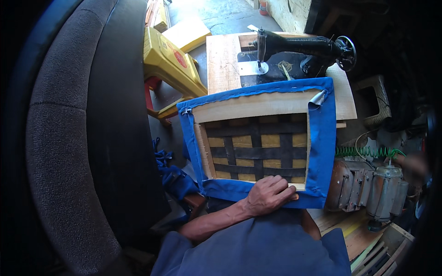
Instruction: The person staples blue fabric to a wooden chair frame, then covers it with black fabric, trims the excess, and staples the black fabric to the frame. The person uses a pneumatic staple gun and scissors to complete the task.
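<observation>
A rectangular wooden seat frame (248, 105) stands tilted in front of me, its underside facing up. Blue fabric (322, 152) is wrapped over its edges, loosely folded at the corners. Dark webbing straps (258, 153) cross its opening in a weave, with yellowish material behind them. My left hand (271, 195) is closed over the near edge of the frame, its fingers curled onto the wood and fabric. My right forearm (311, 225) passes beneath the frame's near edge; the frame hides that hand.
Just beyond the frame, a black sewing machine (299, 48) stands on a wooden table (223, 64). A yellow plastic stool (170, 60) is at far left, near a long grey cushion (60, 138). A motor (386, 188), green coiled hose (368, 152) and blurred hand (416, 168) are at right.
</observation>
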`<state>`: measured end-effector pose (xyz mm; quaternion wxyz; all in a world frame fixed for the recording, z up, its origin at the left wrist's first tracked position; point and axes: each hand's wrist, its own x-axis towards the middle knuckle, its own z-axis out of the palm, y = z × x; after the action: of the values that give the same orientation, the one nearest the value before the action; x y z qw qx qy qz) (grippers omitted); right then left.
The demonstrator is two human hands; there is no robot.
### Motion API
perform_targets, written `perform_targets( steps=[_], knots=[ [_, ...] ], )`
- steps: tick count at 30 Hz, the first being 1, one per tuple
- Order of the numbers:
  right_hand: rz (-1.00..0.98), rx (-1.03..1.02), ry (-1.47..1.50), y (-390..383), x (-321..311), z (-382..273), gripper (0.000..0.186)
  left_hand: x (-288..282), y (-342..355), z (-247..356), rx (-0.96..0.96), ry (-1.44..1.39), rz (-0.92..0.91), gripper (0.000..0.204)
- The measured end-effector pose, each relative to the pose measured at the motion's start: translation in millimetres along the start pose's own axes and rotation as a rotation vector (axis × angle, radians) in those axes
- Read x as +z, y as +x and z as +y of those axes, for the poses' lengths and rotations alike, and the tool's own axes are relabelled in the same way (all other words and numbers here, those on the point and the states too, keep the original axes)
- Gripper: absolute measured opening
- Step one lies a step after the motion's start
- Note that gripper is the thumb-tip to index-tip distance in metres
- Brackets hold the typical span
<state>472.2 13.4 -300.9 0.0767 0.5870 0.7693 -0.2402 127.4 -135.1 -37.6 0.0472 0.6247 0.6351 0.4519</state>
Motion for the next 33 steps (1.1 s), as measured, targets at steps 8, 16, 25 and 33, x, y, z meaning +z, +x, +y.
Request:
perform_targets(
  steps=[8, 16, 25, 33],
  knots=[
    [0.014, 0.070, 0.002, -25.7, 67.6, 39.4, 0.043, 9.8, 41.2, 17.4, 0.014, -0.146, 0.003, 0.022],
    [0.275, 0.312, -0.012, -62.3, 89.8, 11.5, 0.045, -2.8, 36.0, 17.2, 0.006, -0.208, -0.135, 0.022],
    [0.067, 0.239, 0.061, -50.4, 66.8, 22.1, 0.056, -17.8, 21.1, 11.6, 0.050, -0.188, -0.108, 0.022],
    [-0.210, 0.227, 0.828, -128.5, -107.3, -26.0, 0.058, -19.1, 20.3, 13.3, 0.029, -0.240, -0.135, 0.024]
  ],
)
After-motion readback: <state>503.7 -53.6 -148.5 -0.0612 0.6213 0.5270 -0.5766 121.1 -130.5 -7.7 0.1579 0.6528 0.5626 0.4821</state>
